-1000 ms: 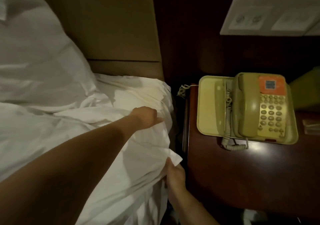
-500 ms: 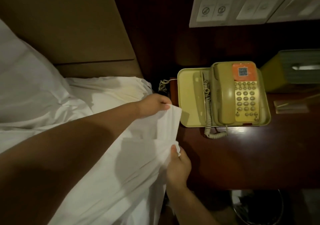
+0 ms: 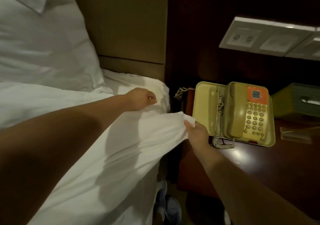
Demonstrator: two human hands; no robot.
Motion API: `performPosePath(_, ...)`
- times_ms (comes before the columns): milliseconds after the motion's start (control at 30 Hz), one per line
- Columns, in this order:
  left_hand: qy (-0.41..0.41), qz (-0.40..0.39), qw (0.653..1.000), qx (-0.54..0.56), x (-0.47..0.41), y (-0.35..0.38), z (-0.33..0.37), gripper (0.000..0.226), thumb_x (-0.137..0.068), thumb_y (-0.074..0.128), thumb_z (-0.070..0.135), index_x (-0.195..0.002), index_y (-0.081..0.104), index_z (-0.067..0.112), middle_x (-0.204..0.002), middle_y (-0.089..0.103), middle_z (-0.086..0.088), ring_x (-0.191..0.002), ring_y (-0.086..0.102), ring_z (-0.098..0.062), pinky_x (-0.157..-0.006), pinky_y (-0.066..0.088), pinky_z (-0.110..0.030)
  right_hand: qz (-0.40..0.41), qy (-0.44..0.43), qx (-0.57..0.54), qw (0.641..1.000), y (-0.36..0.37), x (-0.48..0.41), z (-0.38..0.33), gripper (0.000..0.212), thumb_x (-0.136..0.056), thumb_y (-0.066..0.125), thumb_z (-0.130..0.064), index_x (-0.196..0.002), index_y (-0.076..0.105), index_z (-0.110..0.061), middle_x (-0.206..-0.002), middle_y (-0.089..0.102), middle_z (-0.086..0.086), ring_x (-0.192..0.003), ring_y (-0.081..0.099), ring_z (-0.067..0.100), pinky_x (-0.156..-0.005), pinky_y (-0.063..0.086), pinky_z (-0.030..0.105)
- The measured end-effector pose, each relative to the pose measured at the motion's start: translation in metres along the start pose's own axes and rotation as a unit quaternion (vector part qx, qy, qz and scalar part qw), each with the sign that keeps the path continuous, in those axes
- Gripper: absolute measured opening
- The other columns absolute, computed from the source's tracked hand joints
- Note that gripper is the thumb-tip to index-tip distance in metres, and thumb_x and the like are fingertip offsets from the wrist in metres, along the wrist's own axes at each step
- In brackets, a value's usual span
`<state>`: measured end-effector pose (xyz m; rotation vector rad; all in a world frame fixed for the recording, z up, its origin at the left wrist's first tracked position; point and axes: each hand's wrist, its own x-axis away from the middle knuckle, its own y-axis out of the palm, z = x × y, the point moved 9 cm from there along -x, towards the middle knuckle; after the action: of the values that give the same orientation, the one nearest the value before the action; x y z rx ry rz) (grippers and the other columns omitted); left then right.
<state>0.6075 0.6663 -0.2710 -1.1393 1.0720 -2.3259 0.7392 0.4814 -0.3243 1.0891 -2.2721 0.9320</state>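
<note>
A white bed sheet (image 3: 110,155) covers the mattress at the left and hangs over its right edge. My left hand (image 3: 142,98) reaches across it near the top corner of the bed and grips a fold of the sheet, fingers curled under. My right hand (image 3: 196,133) pinches the sheet's free edge and holds it lifted out over the gap beside the nightstand. A white pillow (image 3: 39,48) leans against the tan headboard (image 3: 124,26).
A dark wooden nightstand (image 3: 259,169) stands right of the bed. On it, a yellowish tray (image 3: 204,103) holds a corded phone (image 3: 242,110). A tissue box (image 3: 299,100) sits at the far right. A switch panel (image 3: 270,38) is on the wall. Blue shoes (image 3: 169,205) lie below.
My right hand has risen and moved toward the phone, pulling the sheet's edge up and outward. My left hand has shifted back onto the bed near the corner. The view has swung left.
</note>
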Motion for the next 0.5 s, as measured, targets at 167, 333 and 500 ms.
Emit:
performPosePath(167,-0.026,0.100,0.991,-0.084,0.044,-0.004,-0.026,0.036,-0.099,0.037,0.036,-0.124,0.059,0.023,-0.119,0.063,-0.004,-0.109,0.054,-0.025,-0.095,0.042,-0.039,0.022,-0.011,-0.008,1.000,0.009,0.008,-0.006,0.048,-0.099,0.047,-0.030,-0.141,0.040,-0.008,-0.135,0.052,0.012,-0.123,0.049,0.032,-0.101,0.040,0.036)
performPosePath(333,0.014,0.171,0.977,-0.129,0.095,-0.017,-0.005,0.045,-0.100,0.035,0.039,-0.139,0.044,0.020,-0.137,0.051,-0.005,-0.125,0.044,-0.025,-0.104,0.032,-0.041,0.150,-0.092,0.051,0.983,-0.019,0.055,-0.029,0.063,-0.094,0.053,-0.032,-0.148,0.026,-0.016,-0.149,0.035,0.009,-0.136,0.031,0.031,-0.108,0.027,0.047)
performPosePath(500,-0.034,0.210,0.970,-0.119,0.167,-0.044,-0.021,0.047,-0.100,0.034,0.040,-0.145,0.036,0.025,-0.146,0.042,-0.001,-0.133,0.037,-0.022,-0.108,0.025,-0.040,0.090,-0.278,0.147,0.945,0.034,0.124,-0.105,0.059,-0.093,0.054,-0.021,-0.147,0.030,-0.018,-0.151,0.031,0.006,-0.137,0.029,0.026,-0.111,0.024,0.042)
